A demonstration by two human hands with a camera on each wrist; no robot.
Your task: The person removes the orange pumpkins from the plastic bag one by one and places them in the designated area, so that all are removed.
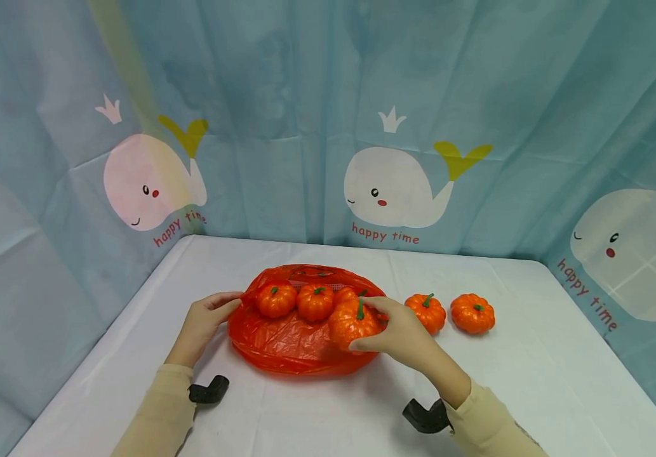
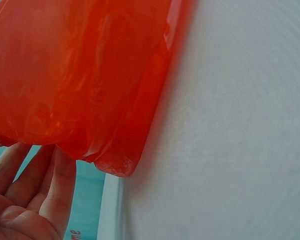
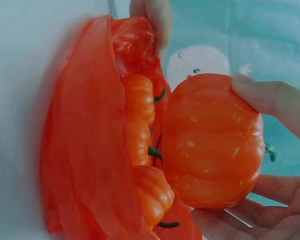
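A small orange pumpkin [image 1: 353, 325] with a green stem is gripped between the thumb and fingers of my right hand [image 1: 404, 333], over the right side of a red plastic bag [image 1: 290, 364]. The bag lies wide open on the table, and three more pumpkins sit in a row inside it, such as the leftmost pumpkin [image 1: 276, 299]. At the bag's left rim, my left hand [image 1: 204, 320] pinches the plastic between thumb and fingers. The right wrist view shows the held pumpkin [image 3: 215, 142] close beside the bag's mouth.
To the right of the bag, two pumpkins stand on the white table [image 1: 550, 355]: a nearer pumpkin [image 1: 426, 313] and a farther-right pumpkin [image 1: 473, 313]. Behind the table hangs a blue curtain [image 1: 282, 184] printed with whales. A black mount sits at each wrist.
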